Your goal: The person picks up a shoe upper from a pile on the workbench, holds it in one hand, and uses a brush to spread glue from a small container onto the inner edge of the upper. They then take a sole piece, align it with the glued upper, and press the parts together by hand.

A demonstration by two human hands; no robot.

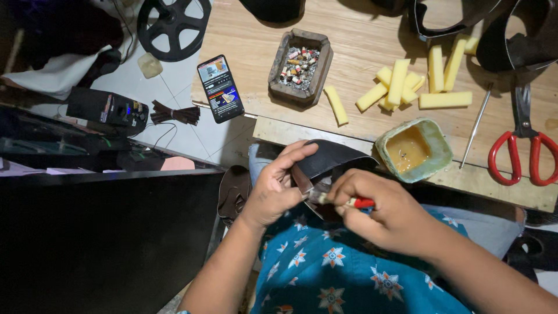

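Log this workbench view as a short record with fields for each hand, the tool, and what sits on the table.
left hand: left hand grips a curved black leather piece over the lap
right hand: right hand holds a red-handled brush against the leather
glue pot: green square tub of amber liquid at the edge of the wooden table
foam: yellow foam strips piled behind the tub
cutting tool: red-handled scissors at the right
other: ashtray and smartphone, screen lit
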